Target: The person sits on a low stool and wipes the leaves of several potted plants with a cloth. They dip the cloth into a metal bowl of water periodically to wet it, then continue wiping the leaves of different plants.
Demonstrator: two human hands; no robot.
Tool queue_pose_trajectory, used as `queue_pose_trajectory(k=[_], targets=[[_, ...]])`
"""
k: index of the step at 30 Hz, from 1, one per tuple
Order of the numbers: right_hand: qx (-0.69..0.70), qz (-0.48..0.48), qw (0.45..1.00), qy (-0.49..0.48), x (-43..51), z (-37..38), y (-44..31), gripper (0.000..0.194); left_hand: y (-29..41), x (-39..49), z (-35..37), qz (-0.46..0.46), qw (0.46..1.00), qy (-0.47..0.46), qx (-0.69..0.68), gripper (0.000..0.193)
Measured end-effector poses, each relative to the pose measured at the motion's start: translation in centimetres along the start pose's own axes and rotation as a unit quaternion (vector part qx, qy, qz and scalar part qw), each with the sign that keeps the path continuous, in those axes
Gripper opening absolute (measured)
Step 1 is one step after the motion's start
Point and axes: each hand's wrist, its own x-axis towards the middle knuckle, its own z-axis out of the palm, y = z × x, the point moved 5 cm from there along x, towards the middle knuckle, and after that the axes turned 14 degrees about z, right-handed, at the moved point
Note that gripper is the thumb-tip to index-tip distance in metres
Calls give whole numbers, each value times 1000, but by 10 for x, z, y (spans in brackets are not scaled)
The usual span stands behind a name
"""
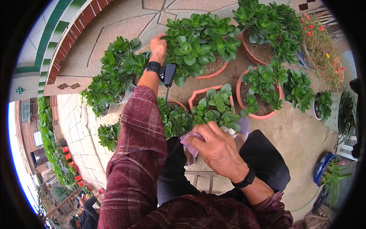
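Observation:
My left hand [158, 48] reaches to the left edge of a large, bushy succulent plant [197, 43] in a round terracotta-coloured pot [214, 73]. Its fingertips are hidden at the leaves, so their grip does not show. Close to my knees, my right hand [218, 148] is closed around a crumpled light purple cloth [193, 144]. Just beyond that hand stands a smaller succulent [214, 106] in an angular terracotta-coloured pot [197, 93]. A black device [170, 75] is strapped to my left wrist, with its cable running down along the sleeve.
Several potted succulents surround me, including one in a round pot [259, 116] at right. Further right are a red-flowered plant [321, 45] and a blue pot [321, 169]. A patterned wall [123, 37] rises behind the pots. Another person [88, 211] is at lower left.

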Motion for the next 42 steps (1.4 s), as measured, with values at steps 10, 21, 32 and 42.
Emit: queue_pose_trajectory(k=[10,21,32,42], targets=[[9,4,1000,-5,0,-2,3,15,74,-4,8,224,910,-201,287,25],[11,5,1000,-11,-2,-3,2,15,47,-3,-2,130,920,-271,253,21],[11,14,1000,-19,-5,2,2,19,47,-12,0,132,932,-276,196,28],[16,3,1000,-3,-9,3,2,18,54,-11,2,37,959,-229,162,23]])
